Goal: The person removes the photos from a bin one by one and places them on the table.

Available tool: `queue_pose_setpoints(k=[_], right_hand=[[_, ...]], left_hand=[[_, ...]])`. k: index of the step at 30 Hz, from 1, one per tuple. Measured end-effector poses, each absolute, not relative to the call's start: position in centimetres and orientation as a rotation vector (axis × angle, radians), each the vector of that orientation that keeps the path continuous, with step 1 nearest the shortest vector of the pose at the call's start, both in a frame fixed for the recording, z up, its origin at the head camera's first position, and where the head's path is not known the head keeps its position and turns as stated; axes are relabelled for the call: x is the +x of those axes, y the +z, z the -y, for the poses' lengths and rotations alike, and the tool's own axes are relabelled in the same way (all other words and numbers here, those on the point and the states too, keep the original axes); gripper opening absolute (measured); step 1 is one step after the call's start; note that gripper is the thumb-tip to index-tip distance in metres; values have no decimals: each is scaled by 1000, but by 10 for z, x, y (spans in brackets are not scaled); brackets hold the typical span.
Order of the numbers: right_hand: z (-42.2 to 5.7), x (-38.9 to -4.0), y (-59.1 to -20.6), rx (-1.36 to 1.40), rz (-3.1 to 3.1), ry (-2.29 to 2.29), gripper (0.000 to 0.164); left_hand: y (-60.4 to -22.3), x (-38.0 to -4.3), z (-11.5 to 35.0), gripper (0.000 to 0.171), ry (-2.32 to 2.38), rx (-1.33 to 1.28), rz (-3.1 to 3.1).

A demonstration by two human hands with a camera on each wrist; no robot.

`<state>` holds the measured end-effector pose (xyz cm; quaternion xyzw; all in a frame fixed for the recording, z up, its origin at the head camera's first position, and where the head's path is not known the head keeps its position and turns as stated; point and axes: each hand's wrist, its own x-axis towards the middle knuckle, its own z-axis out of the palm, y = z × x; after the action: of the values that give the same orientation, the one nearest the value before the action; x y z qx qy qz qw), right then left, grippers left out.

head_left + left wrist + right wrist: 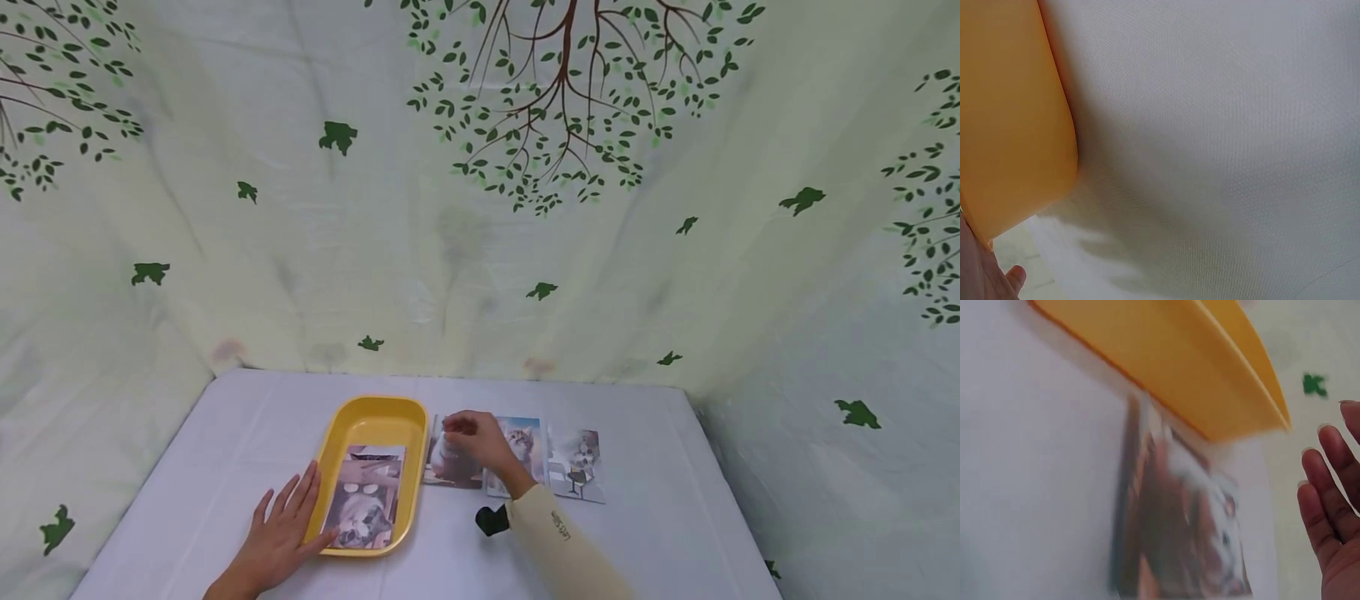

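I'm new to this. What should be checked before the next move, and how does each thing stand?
1. Left hand touching yellow tray: ok.
2. Tray resting on white table: ok.
3. Cat picture card inside tray: ok.
4. Right hand over the row's leftmost picture card: ok.
5. Right fingers gripping a card: not ok, none visible in them.
6. Leftmost card single, not stacked: cannot tell.

Could pass freely over the white tablecloth right of the rightmost card, and more narrowly between the yellow tray and the black object at the right cuff. Was blocked along the tray's left rim by the left hand, above the leftmost card by the right hand, and nearer by the sleeve. Had room in the tray's far end, beyond the photo cards.
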<state>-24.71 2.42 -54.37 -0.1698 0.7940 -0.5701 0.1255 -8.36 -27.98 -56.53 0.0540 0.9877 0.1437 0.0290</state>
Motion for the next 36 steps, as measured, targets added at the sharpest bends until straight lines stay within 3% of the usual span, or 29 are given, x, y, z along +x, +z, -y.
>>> queue_pose_setpoints(k=[9,18,27,36], right_hand=[[36,-219,-538,-502,-2356,-1475,24],[81,-206,-541,-541,-2255,-1595,28],[111,-197,-562,-256,-2392,-1625,24],[121,-192,-576,-180,-2732,-1325,25]], left_hand=[[-563,-85,280,96,437,158,-3029],[-563,-86,280,93,456,156,-3019],[-565,-85,279,95,426,130,-3013],[-563,-83,277,93,407,175,-3065]])
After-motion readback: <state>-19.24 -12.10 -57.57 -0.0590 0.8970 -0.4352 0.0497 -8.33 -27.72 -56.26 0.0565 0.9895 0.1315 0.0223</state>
